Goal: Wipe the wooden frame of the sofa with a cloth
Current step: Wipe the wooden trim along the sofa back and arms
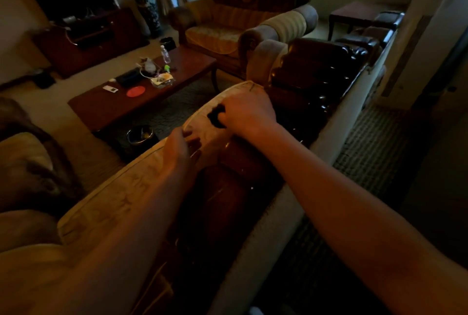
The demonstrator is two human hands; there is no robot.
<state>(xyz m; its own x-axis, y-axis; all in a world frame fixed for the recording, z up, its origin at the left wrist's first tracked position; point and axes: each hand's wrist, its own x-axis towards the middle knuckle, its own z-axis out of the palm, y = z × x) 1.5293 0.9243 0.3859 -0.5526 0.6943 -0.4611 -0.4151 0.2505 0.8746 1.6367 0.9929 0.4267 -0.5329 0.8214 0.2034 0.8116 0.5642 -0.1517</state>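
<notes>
I stand behind the sofa and look down on its carved, glossy dark wooden frame [316,71], which runs along the top of the backrest. My right hand [247,112] grips a small dark cloth [215,116] near the frame, beside a pale back cushion [222,107]. My left hand [181,149] holds the edge of that pale cushion, with its fingers curled on the piping. Both forearms reach in from the bottom of the view. The room is dim.
A dark wooden coffee table [141,97] holds a bottle [165,54], a red disc and small items. An armchair [243,23] stands beyond it. A small bin [139,135] sits on the rug. A TV cabinet [86,38] and a tall vase [148,8] stand at the back left.
</notes>
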